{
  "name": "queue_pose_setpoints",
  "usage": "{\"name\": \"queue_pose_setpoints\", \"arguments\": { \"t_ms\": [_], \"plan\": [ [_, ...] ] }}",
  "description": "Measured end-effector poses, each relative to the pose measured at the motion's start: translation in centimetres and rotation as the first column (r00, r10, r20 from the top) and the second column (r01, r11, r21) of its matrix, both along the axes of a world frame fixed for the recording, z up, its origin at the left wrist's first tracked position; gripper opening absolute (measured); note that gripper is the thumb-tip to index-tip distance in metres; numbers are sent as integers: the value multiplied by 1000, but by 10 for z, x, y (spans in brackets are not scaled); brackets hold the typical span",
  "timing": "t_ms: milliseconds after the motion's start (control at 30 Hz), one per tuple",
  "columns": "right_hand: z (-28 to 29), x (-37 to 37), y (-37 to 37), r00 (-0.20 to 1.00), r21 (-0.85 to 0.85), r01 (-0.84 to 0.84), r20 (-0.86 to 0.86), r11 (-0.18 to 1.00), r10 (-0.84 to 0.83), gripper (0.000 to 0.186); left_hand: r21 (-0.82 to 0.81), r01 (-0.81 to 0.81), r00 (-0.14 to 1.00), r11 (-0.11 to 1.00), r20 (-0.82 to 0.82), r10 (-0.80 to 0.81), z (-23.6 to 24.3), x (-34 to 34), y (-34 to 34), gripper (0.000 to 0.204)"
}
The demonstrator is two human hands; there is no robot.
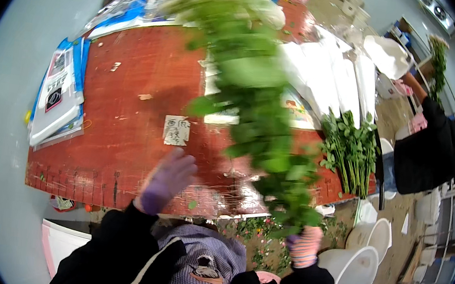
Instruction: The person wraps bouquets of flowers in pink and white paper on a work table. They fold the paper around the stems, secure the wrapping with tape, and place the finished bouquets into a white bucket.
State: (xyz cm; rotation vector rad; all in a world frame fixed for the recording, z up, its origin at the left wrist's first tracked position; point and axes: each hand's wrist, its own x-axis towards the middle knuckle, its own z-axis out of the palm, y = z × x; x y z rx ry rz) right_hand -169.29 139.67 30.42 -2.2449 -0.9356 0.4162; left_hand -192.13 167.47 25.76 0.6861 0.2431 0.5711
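A long bunch of leafy flower stems (264, 112) slants up across the red table, its pale heads smeared by motion at the far end. My right hand (304, 247), in a striped glove, is closed round the lower end of the stems, just past the table's near edge. Over the near part of the table is my left hand (170, 179), in a purple glove, slightly blurred. Its fingers are stretched out, and it holds nothing. A paper label with handwriting (176, 130) lies just beyond those fingers.
White-wrapped bunches (331, 69) with bare green stems (356, 173) lie at the right of the red table (127, 86). Plastic sleeves (59, 95) are stacked at left. White tubs (356, 269) stand right, above a leaf-strewn floor. A co-worker (435, 143) holds white wrapping.
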Motion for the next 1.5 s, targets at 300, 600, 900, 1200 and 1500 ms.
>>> {"name": "queue_pose_setpoints", "arguments": {
  "t_ms": [300, 600, 900, 1200, 1500],
  "plan": [
    [-76, -84, 140, 706, -432, -608, 89, 666, 702, 34, -69, -541, 831, 838, -194, 521, -91, -134, 9, 39],
    [-154, -109, 188, 560, -538, -699, -2, 471, 828, 43, -143, -665, 688, 733, -499, 527, -134, -177, 26, 31],
    [-152, -103, 192, 624, -312, -719, 105, 621, 775, 42, -87, -653, 671, 753, -529, 520, -136, -176, 33, 32],
    [-159, -107, 190, 529, -448, -731, 103, 514, 842, 45, -181, -709, 610, 682, -642, 464, -155, -198, 34, 35],
    [-99, -167, 218, 633, -539, -645, 22, 543, 774, 75, 367, -465, 343, 806, -764, 546, -157, -222, 21, 55]
  ]
}}
